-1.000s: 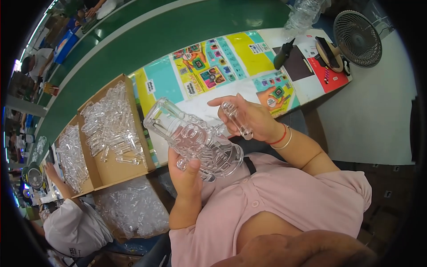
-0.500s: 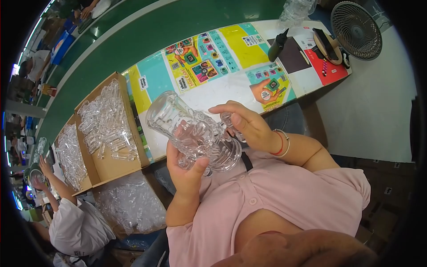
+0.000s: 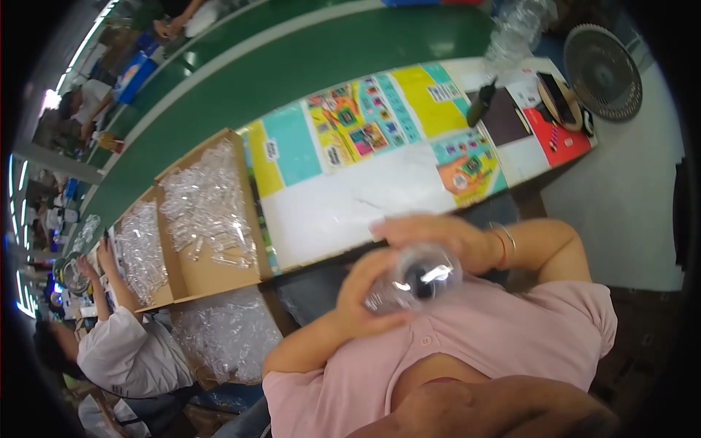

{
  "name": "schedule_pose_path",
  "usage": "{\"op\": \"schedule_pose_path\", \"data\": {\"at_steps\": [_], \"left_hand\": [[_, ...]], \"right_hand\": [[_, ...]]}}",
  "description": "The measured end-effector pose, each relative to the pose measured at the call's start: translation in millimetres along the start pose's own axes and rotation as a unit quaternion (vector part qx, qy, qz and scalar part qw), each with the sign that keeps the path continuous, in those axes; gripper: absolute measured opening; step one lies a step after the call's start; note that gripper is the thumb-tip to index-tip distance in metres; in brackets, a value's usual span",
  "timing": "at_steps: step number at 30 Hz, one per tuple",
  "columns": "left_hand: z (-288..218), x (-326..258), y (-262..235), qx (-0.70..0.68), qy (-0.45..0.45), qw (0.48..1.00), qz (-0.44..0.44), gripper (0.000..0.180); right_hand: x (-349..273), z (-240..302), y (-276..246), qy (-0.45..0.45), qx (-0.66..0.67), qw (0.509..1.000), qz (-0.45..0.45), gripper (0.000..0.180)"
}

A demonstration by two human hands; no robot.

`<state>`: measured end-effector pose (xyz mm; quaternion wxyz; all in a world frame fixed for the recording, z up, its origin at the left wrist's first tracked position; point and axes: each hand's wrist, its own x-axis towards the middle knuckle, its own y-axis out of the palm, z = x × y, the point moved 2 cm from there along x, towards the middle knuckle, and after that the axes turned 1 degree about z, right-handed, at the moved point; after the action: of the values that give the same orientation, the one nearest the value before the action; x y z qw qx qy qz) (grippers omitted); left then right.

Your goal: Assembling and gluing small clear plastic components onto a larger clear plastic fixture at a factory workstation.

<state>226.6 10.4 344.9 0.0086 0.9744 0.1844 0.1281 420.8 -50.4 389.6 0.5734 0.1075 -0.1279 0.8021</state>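
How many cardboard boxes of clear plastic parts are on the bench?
2: one cardboard box beside the colourful mat, a second box against its left side. Others may be hidden.

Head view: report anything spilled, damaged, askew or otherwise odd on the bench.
Nothing stands out. The clear plastic bottle is held end-on between the left hand and right hand. Clear plastic parts fill the cardboard box without spilling. The colourful printed mat lies flat on the bench.

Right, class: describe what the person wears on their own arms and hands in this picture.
Both hands are bare, without gloves: the left hand and the right hand. The right wrist carries thin bangles, one reddish, one pale metal. Short pink sleeves of a buttoned shirt leave the forearms uncovered.
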Motion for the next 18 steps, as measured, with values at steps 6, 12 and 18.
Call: {"op": "schedule_pose_path", "data": {"at_steps": [6, 12, 18], "left_hand": [[-11, 16, 16, 0.026, 0.093, 0.993, 0.063, 0.085], [-24, 33, 23, 0.058, 0.078, 0.986, 0.135, 0.081], [-19, 33, 29, 0.061, 0.094, 0.985, 0.133, 0.063]], "right_hand": [[-19, 10, 11, -0.081, -0.118, 0.989, 0.034, 0.069], [-29, 10, 12, -0.058, -0.026, 0.996, 0.065, 0.067], [-35, 11, 19, -0.06, 0.065, 0.992, 0.088, 0.059]]}}
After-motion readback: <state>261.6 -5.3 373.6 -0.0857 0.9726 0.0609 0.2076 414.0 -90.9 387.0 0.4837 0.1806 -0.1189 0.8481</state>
